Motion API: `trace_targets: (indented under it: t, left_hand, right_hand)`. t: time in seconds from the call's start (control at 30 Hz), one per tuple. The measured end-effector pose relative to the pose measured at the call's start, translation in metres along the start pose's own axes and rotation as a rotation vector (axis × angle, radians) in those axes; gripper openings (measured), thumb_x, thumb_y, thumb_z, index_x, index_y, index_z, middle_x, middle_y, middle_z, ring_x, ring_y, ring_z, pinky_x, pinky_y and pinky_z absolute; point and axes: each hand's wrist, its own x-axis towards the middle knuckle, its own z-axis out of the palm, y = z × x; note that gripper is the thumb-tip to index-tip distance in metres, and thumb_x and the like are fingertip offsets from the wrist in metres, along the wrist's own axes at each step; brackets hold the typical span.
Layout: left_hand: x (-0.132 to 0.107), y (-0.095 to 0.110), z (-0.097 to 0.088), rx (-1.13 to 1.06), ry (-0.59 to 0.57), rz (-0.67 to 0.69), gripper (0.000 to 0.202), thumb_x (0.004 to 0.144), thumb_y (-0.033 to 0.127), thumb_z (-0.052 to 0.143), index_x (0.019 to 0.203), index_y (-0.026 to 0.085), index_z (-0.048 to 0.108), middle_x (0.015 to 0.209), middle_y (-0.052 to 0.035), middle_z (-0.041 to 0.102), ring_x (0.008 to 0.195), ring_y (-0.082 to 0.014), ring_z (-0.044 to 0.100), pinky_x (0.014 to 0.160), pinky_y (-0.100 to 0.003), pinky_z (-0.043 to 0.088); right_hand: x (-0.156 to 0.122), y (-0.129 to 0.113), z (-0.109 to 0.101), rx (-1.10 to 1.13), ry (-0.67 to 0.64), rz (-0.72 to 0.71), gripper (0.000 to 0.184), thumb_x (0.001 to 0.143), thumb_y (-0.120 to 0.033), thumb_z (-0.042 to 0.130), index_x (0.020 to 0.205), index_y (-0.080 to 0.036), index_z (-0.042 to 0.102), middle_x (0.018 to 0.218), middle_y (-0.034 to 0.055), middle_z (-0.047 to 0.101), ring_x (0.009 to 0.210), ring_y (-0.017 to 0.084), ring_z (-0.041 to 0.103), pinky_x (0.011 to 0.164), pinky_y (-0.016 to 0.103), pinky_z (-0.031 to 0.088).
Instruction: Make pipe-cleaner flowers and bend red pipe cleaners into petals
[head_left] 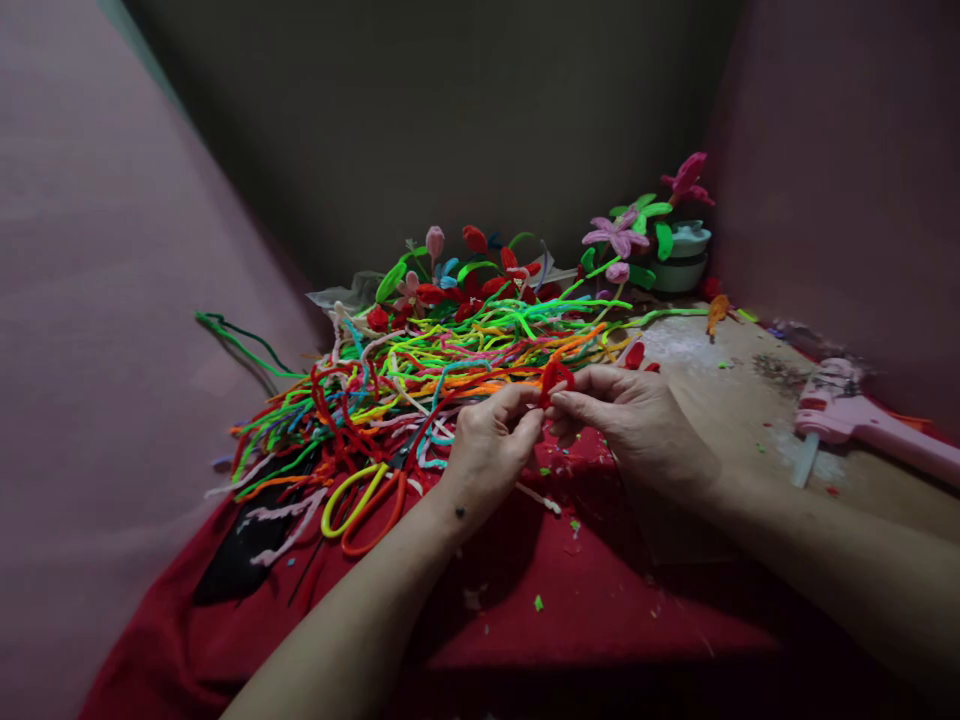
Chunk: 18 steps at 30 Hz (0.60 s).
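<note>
Between my two hands is a small loop of red pipe cleaner [556, 381], held up in front of a heap of colourful pipe cleaners [480, 345]. My left hand [495, 440] pinches its lower left side with thumb and forefinger. From the other side, my right hand [626, 415] grips it with closed fingertips. The fingers partly cover the red piece, so its full shape is hidden. Just behind my right hand lie a few red petal-like pieces [634, 356].
Scissors with yellow and orange handles [373, 510] lie left of my hands, beside a flat black object [244, 550]. A pink glue gun [847, 410] rests on the board [720, 400] at right. Pipe-cleaner flowers [619, 237] and a stacked pale-green container [681, 262] stand behind. Scraps dot the red cloth [540, 620].
</note>
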Motion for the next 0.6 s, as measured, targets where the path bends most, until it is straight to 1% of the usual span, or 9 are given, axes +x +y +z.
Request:
trace_targets:
  t: [0.07, 0.13, 0.2, 0.27, 0.33, 0.37, 0.47, 0.5, 0.6]
  left_hand:
    - [-0.001, 0.005, 0.0, -0.119, -0.059, -0.071, 0.022, 0.076, 0.025, 0.053, 0.094, 0.015, 0.061, 0.064, 0.0005, 0.06, 0.044, -0.0076, 0.051, 0.042, -0.018, 0.04]
    - [-0.001, 0.011, -0.001, -0.277, -0.124, -0.134, 0.025, 0.077, 0.024, 0.052, 0.098, 0.012, 0.058, 0.062, 0.0006, 0.059, 0.041, -0.0089, 0.053, 0.039, -0.02, 0.042]
    - [0.0, 0.014, -0.003, -0.404, -0.169, -0.165, 0.026, 0.077, 0.023, 0.052, 0.099, 0.009, 0.056, 0.062, 0.0003, 0.058, 0.042, -0.0105, 0.055, 0.038, -0.021, 0.044]
    - [0.002, 0.013, -0.004, -0.474, -0.2, -0.181, 0.024, 0.077, 0.022, 0.053, 0.096, 0.008, 0.056, 0.064, -0.0009, 0.059, 0.044, -0.0115, 0.058, 0.038, -0.021, 0.045]
    - [0.003, 0.012, -0.004, -0.499, -0.209, -0.196, 0.02, 0.076, 0.021, 0.054, 0.092, 0.009, 0.056, 0.065, -0.0021, 0.06, 0.045, -0.0121, 0.059, 0.038, -0.02, 0.045]
    - [0.004, 0.011, -0.003, -0.502, -0.202, -0.206, 0.018, 0.076, 0.021, 0.055, 0.089, 0.009, 0.056, 0.065, -0.0023, 0.061, 0.045, -0.0122, 0.06, 0.037, -0.02, 0.045]
    - [0.004, 0.01, -0.002, -0.497, -0.17, -0.24, 0.015, 0.073, 0.022, 0.057, 0.082, 0.011, 0.053, 0.062, -0.0022, 0.062, 0.043, -0.0125, 0.059, 0.035, -0.019, 0.043]
    - [0.004, 0.01, -0.002, -0.485, -0.173, -0.257, 0.015, 0.073, 0.022, 0.058, 0.081, 0.011, 0.052, 0.059, -0.0018, 0.062, 0.04, -0.0122, 0.058, 0.034, -0.018, 0.042]
    - [0.003, 0.012, -0.001, -0.429, -0.221, -0.323, 0.015, 0.073, 0.024, 0.057, 0.08, 0.013, 0.05, 0.049, -0.0002, 0.06, 0.032, -0.0106, 0.052, 0.032, -0.017, 0.038]
  right_hand:
    - [0.001, 0.004, -0.002, 0.038, -0.022, 0.036, 0.017, 0.075, -0.028, 0.063, 0.064, -0.015, 0.062, 0.059, 0.0014, 0.064, 0.053, 0.011, 0.058, 0.055, 0.024, 0.048]
    - [0.003, 0.008, -0.003, 0.072, -0.036, 0.081, 0.019, 0.075, -0.031, 0.063, 0.063, -0.015, 0.062, 0.06, 0.0015, 0.063, 0.05, 0.01, 0.056, 0.051, 0.023, 0.046]
    - [0.004, 0.011, -0.004, 0.078, -0.046, 0.12, 0.021, 0.074, -0.032, 0.064, 0.063, -0.015, 0.061, 0.059, 0.0015, 0.062, 0.047, 0.009, 0.053, 0.046, 0.022, 0.042]
    - [0.005, 0.012, -0.004, 0.048, -0.049, 0.138, 0.021, 0.072, -0.032, 0.065, 0.062, -0.014, 0.061, 0.057, 0.0013, 0.061, 0.046, 0.008, 0.05, 0.043, 0.021, 0.039]
    - [0.005, 0.01, -0.003, 0.03, -0.049, 0.134, 0.019, 0.07, -0.03, 0.067, 0.064, -0.013, 0.062, 0.059, 0.0015, 0.061, 0.048, 0.008, 0.051, 0.045, 0.021, 0.039]
    - [0.005, 0.009, -0.003, 0.054, -0.041, 0.133, 0.017, 0.069, -0.029, 0.068, 0.068, -0.013, 0.062, 0.061, 0.0013, 0.062, 0.049, 0.009, 0.052, 0.047, 0.021, 0.04]
    - [0.007, 0.008, -0.003, 0.238, -0.036, 0.159, 0.022, 0.068, -0.031, 0.07, 0.082, -0.017, 0.062, 0.067, 0.0002, 0.063, 0.055, 0.01, 0.056, 0.053, 0.023, 0.044]
    - [0.008, 0.008, -0.003, 0.293, -0.047, 0.177, 0.022, 0.068, -0.033, 0.069, 0.082, -0.017, 0.061, 0.067, -0.0001, 0.062, 0.056, 0.011, 0.056, 0.054, 0.024, 0.044]
    - [0.01, 0.009, -0.005, 0.35, -0.067, 0.219, 0.019, 0.069, -0.033, 0.068, 0.07, -0.015, 0.06, 0.063, -0.0001, 0.06, 0.056, 0.011, 0.055, 0.055, 0.024, 0.043]
